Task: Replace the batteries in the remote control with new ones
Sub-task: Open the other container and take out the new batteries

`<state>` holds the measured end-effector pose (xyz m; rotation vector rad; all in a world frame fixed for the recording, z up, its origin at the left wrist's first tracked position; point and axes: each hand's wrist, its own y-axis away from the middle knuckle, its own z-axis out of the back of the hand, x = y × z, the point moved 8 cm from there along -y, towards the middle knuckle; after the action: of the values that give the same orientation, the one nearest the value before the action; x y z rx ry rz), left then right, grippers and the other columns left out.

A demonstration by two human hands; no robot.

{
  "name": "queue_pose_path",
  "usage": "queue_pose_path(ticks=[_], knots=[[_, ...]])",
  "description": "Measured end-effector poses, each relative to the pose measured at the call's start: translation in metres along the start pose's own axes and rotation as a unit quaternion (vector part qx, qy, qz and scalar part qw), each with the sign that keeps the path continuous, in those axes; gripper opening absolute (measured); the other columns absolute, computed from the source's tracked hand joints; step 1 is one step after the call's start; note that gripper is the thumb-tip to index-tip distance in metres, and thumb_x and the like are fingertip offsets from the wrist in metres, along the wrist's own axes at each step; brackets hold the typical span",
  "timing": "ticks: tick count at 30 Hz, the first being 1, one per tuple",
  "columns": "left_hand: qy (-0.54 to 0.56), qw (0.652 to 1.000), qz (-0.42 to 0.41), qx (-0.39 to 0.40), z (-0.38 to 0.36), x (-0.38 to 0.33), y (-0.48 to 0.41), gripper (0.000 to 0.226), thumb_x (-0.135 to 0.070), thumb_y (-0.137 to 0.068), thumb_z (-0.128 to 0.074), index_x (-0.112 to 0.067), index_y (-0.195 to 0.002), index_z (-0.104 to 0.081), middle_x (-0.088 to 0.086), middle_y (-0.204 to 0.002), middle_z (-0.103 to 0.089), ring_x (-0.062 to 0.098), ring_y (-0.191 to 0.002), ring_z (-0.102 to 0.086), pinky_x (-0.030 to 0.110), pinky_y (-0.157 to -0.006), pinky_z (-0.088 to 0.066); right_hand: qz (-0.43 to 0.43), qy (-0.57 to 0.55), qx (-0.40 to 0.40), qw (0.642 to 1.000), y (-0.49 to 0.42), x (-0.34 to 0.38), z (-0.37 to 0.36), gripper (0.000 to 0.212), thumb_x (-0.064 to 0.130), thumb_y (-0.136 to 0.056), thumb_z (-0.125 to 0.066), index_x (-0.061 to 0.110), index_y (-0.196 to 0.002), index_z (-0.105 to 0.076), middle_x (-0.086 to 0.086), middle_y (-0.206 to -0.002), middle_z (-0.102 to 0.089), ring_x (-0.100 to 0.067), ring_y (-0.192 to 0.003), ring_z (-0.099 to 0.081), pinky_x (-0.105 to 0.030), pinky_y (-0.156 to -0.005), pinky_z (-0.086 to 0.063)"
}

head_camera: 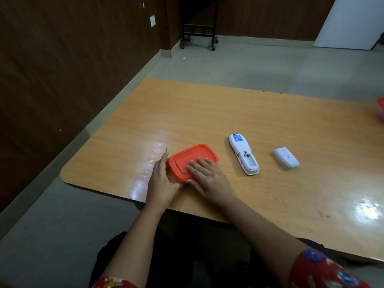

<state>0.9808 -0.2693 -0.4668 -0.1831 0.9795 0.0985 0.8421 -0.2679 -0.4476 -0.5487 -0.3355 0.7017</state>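
Note:
A white remote control (pixel 243 154) lies face down on the wooden table (pixel 228 113), its battery compartment uncovered and empty as far as I can see. Its white battery cover (pixel 286 158) rests apart to the right. An orange-lidded container (pixel 191 160) sits near the table's front left. My left hand (pixel 163 179) grips the container's left side. My right hand (pixel 207 176) lies flat on the lid, fingers pressing down. No batteries are visible.
Another orange and purple object (pixel 381 110) peeks in at the table's right edge. The table's front edge runs just below my hands. A black wheeled stand (pixel 198 28) is far back on the floor by the brown wall.

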Motion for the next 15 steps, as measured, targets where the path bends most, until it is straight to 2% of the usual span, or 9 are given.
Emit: queue_pose_path(ticks=[5,10,12,15], knots=[[0.005,1.0,-0.004,-0.006,0.0,-0.005,0.001,0.082,-0.028,-0.066,-0.082,-0.017,-0.138,-0.043,0.002,-0.126,-0.047,0.017,-0.115,-0.052,0.021,-0.088,-0.039,-0.036,-0.058,-0.077,0.995,-0.004,-0.003,0.012,0.052,0.04,-0.1,-0.033,0.006,-0.105,-0.072,-0.011,-0.107,-0.073,-0.031,-0.103,-0.068,-0.042,-0.089,-0.053],[0.04,0.999,-0.002,0.002,-0.002,-0.001,-0.001,0.086,-0.029,-0.06,-0.086,-0.02,-0.135,-0.045,-0.002,-0.12,-0.046,0.017,-0.111,-0.055,0.028,-0.092,-0.047,-0.045,-0.083,-0.098,0.991,-0.005,-0.006,0.019,0.049,0.039,-0.1,-0.035,0.006,-0.105,-0.071,-0.01,-0.106,-0.073,-0.028,-0.101,-0.069,-0.04,-0.085,-0.055],[0.042,0.999,-0.004,0.006,-0.002,-0.002,0.0,0.09,-0.03,-0.058,-0.087,-0.021,-0.137,-0.044,0.001,-0.121,-0.047,0.017,-0.11,-0.055,0.031,-0.094,-0.048,-0.108,-0.13,-0.133,0.977,-0.01,-0.013,0.034,0.042,0.035,-0.099,-0.041,0.007,-0.107,-0.07,-0.008,-0.105,-0.073,-0.021,-0.099,-0.068,-0.031,-0.084,-0.053],[0.047,0.999,0.002,0.021,-0.004,-0.002,0.002,0.089,-0.024,-0.059,-0.088,-0.027,-0.136,-0.042,-0.002,-0.123,-0.043,0.014,-0.113,-0.052,0.032,-0.098,-0.046,-0.23,-0.24,-0.175,0.927,-0.017,-0.035,0.054,0.03,0.029,-0.095,-0.049,0.01,-0.108,-0.069,0.0,-0.096,-0.073,-0.003,-0.085,-0.062,-0.015,-0.075,-0.044]])
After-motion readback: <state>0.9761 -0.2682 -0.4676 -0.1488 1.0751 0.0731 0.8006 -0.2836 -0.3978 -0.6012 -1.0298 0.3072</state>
